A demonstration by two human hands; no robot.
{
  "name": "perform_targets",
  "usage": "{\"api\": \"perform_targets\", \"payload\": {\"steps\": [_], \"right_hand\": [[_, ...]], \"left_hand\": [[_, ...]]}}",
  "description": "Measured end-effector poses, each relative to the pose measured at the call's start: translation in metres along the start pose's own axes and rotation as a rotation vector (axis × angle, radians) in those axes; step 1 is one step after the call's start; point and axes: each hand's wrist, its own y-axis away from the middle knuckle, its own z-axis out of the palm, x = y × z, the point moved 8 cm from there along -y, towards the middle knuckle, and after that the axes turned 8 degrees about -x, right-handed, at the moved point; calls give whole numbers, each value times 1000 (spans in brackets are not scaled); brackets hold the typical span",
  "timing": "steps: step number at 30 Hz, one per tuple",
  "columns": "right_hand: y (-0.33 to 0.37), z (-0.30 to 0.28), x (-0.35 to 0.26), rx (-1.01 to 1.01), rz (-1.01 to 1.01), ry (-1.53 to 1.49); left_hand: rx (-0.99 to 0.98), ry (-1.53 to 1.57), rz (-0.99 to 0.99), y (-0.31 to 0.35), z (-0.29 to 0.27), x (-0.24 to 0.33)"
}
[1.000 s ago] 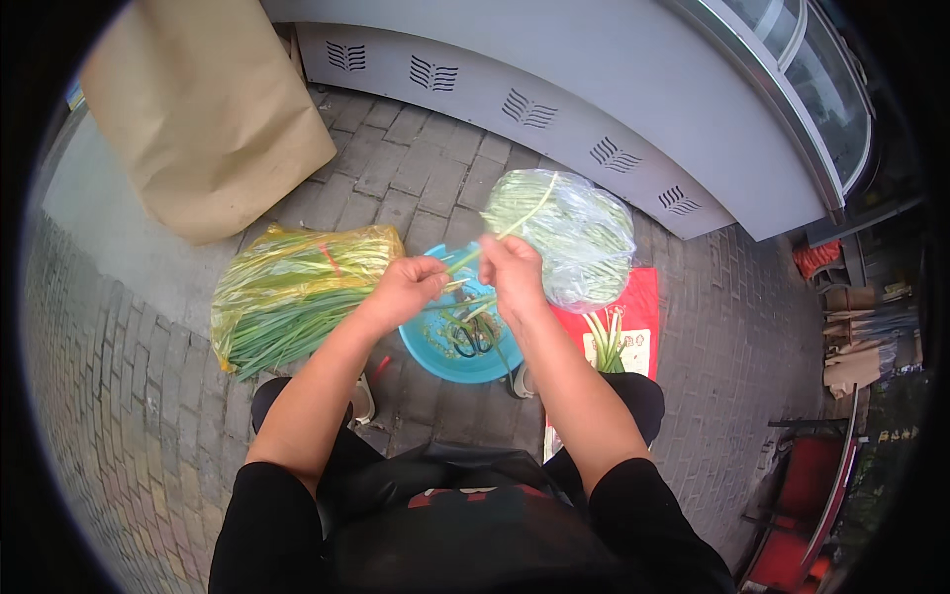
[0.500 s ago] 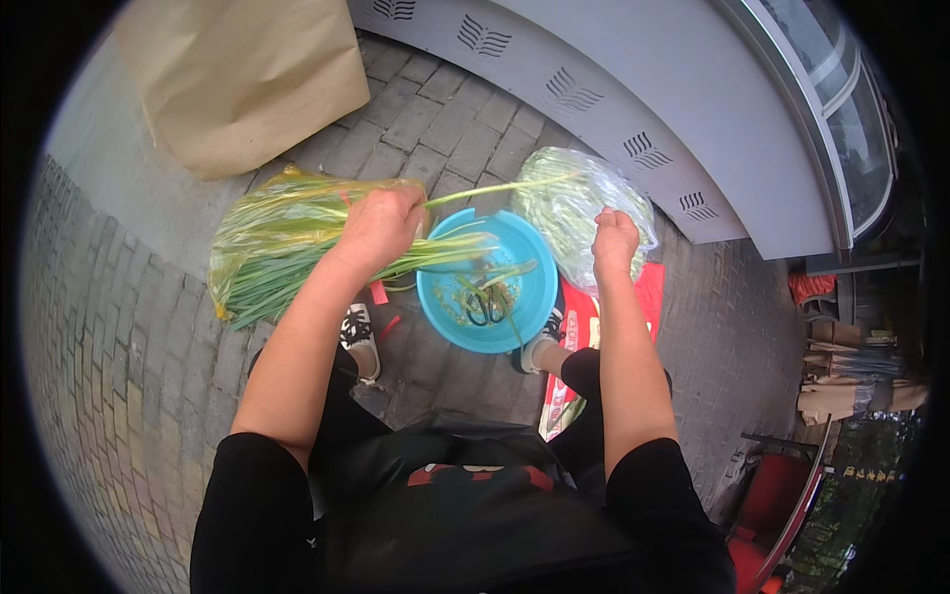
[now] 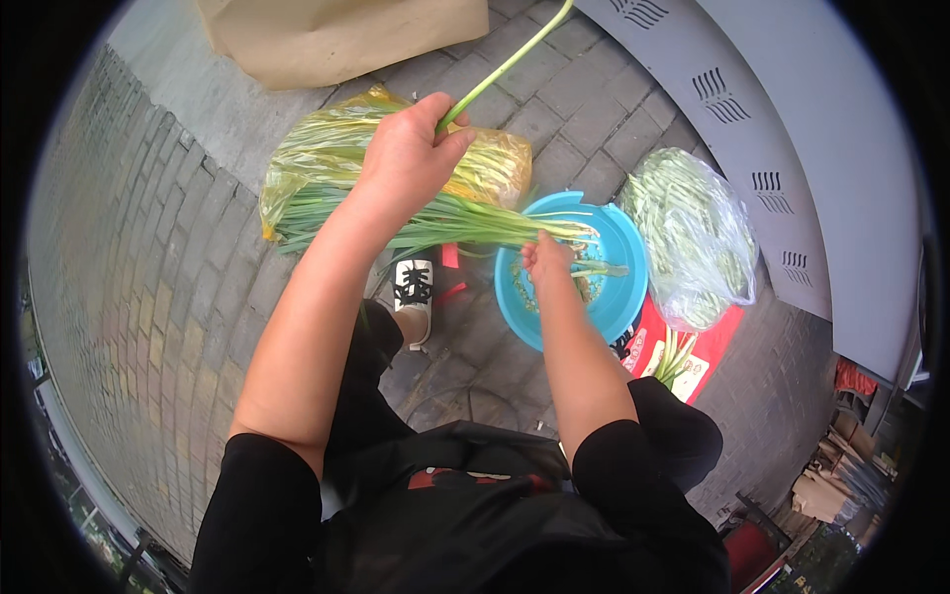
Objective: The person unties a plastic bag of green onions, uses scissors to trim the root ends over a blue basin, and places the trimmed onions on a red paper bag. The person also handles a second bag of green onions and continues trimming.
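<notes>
Above the yellow bag (image 3: 327, 139), I have the left hand (image 3: 408, 148) gripping one green stalk (image 3: 510, 64), the right hand (image 3: 547, 259) over the blue basin (image 3: 634, 267), its grip unclear; I judge the work early, with few cut stalks (image 3: 676, 358) on the red bag (image 3: 719, 342) and a large bundle (image 3: 470, 225) left.

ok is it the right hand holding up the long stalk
No, the left hand grips the long stalk, while the right hand is over the blue basin.

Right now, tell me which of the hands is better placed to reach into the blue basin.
Likely the right hand: it appears over the basin, while the left hand, away to the basin's left, is holding a green stalk.
</notes>
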Motion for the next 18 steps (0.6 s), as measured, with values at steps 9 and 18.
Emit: {"api": "perform_targets", "payload": {"steps": [9,18], "right_hand": [[44,18,-42,-431,-256,-277],[201,2,-159,-426,-761,-75]], "left_hand": [[-273,-57,70,-9,51,-10],[-620,373,-1,17,120,30]]}}
